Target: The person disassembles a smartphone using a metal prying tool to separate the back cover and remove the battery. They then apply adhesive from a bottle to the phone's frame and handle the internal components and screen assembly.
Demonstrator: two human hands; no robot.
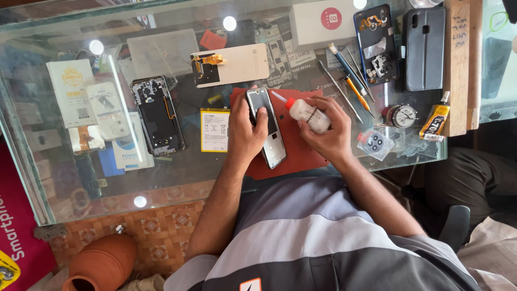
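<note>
My left hand [245, 132] grips an opened phone body [267, 129] by its left edge, with the thumb across its upper part, and holds it on a red work mat [293, 153]. My right hand [326, 129] is closed around a small white squeeze bottle [308, 114] with a red cap. The bottle's thin nozzle points left, toward the top of the phone. A yellow-edged phone battery [215, 130] lies on the glass just left of my left hand.
On the glass counter [177, 178] lie a bare phone frame [158, 116], a display panel with an orange flex cable [230, 66], screwdrivers and tweezers [350, 81], an opened phone [377, 43], a dark phone case [425, 48], a glue tube [435, 123], a round gauge [403, 115] and a camera module in a bag [375, 142].
</note>
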